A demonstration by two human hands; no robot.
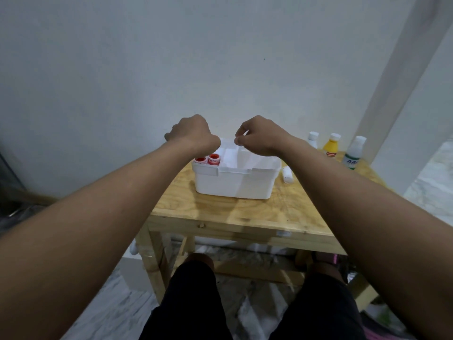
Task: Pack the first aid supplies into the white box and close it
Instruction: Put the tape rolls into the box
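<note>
The white box stands open on the wooden table. Two red-and-white tape rolls stand in its left compartment. My left hand hovers curled over the box's far left corner, its fingers hidden behind the knuckles. My right hand is over the box's far middle, with thumb and forefinger pinched on what looks like a small white item. A small white bottle lies on its side just right of the box.
Three upright bottles stand at the table's far right: a white one, a yellow one and a clear one with a green label. A pale wall rises right behind the table. My knees are under the near edge.
</note>
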